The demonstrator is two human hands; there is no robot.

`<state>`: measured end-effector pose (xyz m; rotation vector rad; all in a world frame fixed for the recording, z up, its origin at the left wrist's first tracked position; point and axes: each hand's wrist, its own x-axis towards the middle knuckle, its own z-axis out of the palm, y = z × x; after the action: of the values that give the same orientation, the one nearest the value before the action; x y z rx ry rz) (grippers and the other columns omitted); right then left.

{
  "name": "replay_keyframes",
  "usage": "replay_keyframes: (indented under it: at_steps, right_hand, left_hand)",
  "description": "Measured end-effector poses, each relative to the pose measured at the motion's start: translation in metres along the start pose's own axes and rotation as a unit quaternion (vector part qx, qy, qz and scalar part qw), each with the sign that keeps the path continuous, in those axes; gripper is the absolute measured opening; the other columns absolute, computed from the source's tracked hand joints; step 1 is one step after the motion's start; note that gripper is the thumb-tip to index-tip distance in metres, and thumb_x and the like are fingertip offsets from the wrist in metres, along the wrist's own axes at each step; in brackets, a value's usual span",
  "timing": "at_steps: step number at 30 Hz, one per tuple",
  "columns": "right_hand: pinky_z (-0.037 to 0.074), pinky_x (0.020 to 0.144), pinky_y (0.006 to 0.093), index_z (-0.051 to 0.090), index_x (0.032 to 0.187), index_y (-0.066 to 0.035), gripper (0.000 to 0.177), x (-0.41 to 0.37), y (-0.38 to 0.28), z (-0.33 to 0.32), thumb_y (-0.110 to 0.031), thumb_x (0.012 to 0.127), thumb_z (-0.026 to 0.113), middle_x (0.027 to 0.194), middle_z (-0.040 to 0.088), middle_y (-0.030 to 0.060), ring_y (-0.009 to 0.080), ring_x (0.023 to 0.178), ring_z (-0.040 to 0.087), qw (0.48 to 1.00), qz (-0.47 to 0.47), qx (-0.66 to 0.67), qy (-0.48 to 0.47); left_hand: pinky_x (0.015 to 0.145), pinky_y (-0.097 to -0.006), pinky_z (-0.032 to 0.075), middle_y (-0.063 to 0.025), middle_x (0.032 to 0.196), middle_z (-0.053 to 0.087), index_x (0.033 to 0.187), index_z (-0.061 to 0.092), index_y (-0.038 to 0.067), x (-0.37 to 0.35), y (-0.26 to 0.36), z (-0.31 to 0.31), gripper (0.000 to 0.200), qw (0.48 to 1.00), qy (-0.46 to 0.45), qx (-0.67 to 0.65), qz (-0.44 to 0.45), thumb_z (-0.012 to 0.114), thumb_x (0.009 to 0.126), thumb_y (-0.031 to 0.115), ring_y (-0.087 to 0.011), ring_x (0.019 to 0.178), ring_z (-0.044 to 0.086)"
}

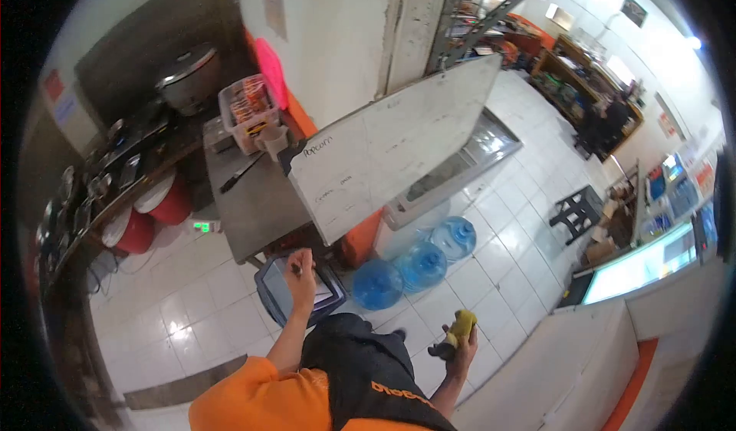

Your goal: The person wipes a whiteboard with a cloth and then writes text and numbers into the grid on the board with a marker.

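Observation:
My left hand (302, 272) is raised above a dark-rimmed container (274, 285) with a grey-blue panel, its fingers closed around a small dark thing I cannot make out. Out to the right, my right hand (464, 348) grips a crumpled yellow-green and dark grey bundle (461, 325); whether it is a cloth or a glove does not show. Below it lies the white tiled floor. A dark apron (368, 373) over an orange shirt covers my body.
A whiteboard (399, 143) with handwriting leans beside a metal table (257, 201) bearing a knife (239, 176) and a plastic box (249, 113). Several blue water jugs (422, 266) stand on the floor. Red buckets (170, 201) sit left, a black stool (576, 213) right.

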<state>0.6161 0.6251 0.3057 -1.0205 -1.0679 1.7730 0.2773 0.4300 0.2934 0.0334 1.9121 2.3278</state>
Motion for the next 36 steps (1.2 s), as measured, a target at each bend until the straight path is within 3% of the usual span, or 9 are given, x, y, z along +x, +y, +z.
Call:
replay_keyframes:
  at_steps: [7, 10, 12, 14, 16, 20, 26, 29, 36]
  right_hand:
    - [0.052, 0.067, 0.0291, 0.059, 0.121, 0.004, 0.039, 0.136, -0.057, 0.079, -0.022, 0.093, 0.066, 0.098, 0.064, 0.0087, 0.0162, 0.074, 0.062, 0.965, 0.019, -0.096, -0.244]
    - [0.050, 0.073, 0.0273, 0.062, 0.113, 0.004, 0.031, 0.174, -0.069, 0.131, -0.018, 0.092, 0.068, 0.094, 0.063, 0.0083, 0.0146, 0.080, 0.060, 0.867, -0.222, -0.266, -0.359]
    - [0.050, 0.077, 0.0281, 0.062, 0.110, 0.003, 0.025, 0.159, -0.101, 0.179, -0.012, 0.091, 0.069, 0.094, 0.063, 0.0095, 0.0151, 0.088, 0.061, 0.870, -0.199, -0.241, -0.382]
    - [0.050, 0.080, 0.0302, 0.063, 0.112, 0.001, 0.025, 0.151, -0.099, 0.218, -0.014, 0.092, 0.068, 0.098, 0.064, 0.0118, 0.0163, 0.093, 0.062, 0.883, -0.249, -0.136, -0.373]
    - [0.051, 0.081, 0.0325, 0.064, 0.114, 0.001, 0.026, 0.141, -0.092, 0.246, -0.012, 0.092, 0.068, 0.101, 0.065, 0.0136, 0.0203, 0.094, 0.064, 0.884, -0.256, -0.115, -0.373]
    - [0.053, 0.082, 0.0376, 0.064, 0.119, -0.001, 0.030, 0.133, -0.077, 0.281, -0.008, 0.090, 0.069, 0.106, 0.066, 0.0161, 0.0297, 0.095, 0.066, 0.815, -0.443, -0.186, -0.324]
    - [0.053, 0.081, 0.0398, 0.066, 0.111, -0.002, 0.029, 0.121, -0.054, 0.310, -0.001, 0.083, 0.070, 0.107, 0.066, 0.0164, 0.0359, 0.096, 0.066, 0.833, -0.459, -0.186, -0.248]
    - [0.053, 0.081, 0.0381, 0.067, 0.107, -0.002, 0.029, 0.121, -0.047, 0.324, 0.002, 0.079, 0.072, 0.107, 0.067, 0.0155, 0.0332, 0.094, 0.066, 0.841, -0.451, -0.188, -0.232]
    - [0.054, 0.077, 0.0378, 0.069, 0.100, 0.001, 0.025, 0.092, -0.047, 0.333, 0.004, 0.075, 0.073, 0.102, 0.069, 0.0171, 0.0339, 0.088, 0.069, 0.825, -0.474, -0.190, -0.240]
  left_hand:
    - [0.056, -0.0193, 0.029, 0.0064, 0.080, 0.049, 0.096, 0.059, 0.008, 0.036, 0.090, 0.047, 0.027, 0.981, 0.058, -0.060, 0.175, 0.061, 0.100, 0.035, -0.0011, 0.063, 0.036]
    - [0.055, -0.0220, 0.026, 0.0073, 0.076, 0.043, 0.086, 0.055, 0.008, 0.053, 0.096, 0.067, 0.031, 0.967, 0.121, -0.009, 0.222, 0.058, 0.101, 0.035, -0.0023, 0.064, 0.032]
    - [0.056, -0.0236, 0.027, 0.0079, 0.071, 0.040, 0.077, 0.051, 0.009, 0.066, 0.086, 0.068, 0.036, 0.947, 0.123, 0.027, 0.296, 0.058, 0.101, 0.035, -0.0035, 0.065, 0.033]
    - [0.062, -0.0213, 0.035, 0.0083, 0.073, 0.042, 0.075, 0.049, 0.011, 0.058, 0.085, 0.075, 0.036, 0.940, 0.199, 0.083, 0.266, 0.059, 0.101, 0.033, -0.0030, 0.069, 0.038]
    - [0.058, -0.0232, 0.032, 0.0075, 0.071, 0.041, 0.073, 0.047, 0.010, 0.062, 0.077, 0.064, 0.037, 0.928, 0.169, 0.116, 0.311, 0.058, 0.101, 0.030, -0.0041, 0.066, 0.036]
    - [0.051, -0.0282, 0.023, 0.0048, 0.063, 0.037, 0.066, 0.042, 0.008, 0.073, 0.096, 0.070, 0.041, 0.856, 0.137, 0.186, 0.463, 0.056, 0.101, 0.023, -0.0061, 0.059, 0.032]
    - [0.051, -0.0330, 0.016, 0.0022, 0.059, 0.029, 0.062, 0.030, 0.006, 0.075, 0.112, 0.088, 0.049, 0.805, 0.180, 0.217, 0.522, 0.054, 0.101, 0.023, -0.0070, 0.057, 0.027]
    - [0.050, -0.0329, 0.016, 0.0022, 0.058, 0.029, 0.063, 0.030, 0.006, 0.078, 0.118, 0.094, 0.047, 0.840, 0.166, 0.141, 0.497, 0.053, 0.101, 0.020, -0.0079, 0.056, 0.025]
    - [0.049, -0.0330, 0.017, -0.0003, 0.056, 0.029, 0.062, 0.032, 0.003, 0.078, 0.129, 0.097, 0.047, 0.823, 0.161, 0.133, 0.529, 0.053, 0.101, 0.018, -0.0095, 0.052, 0.025]
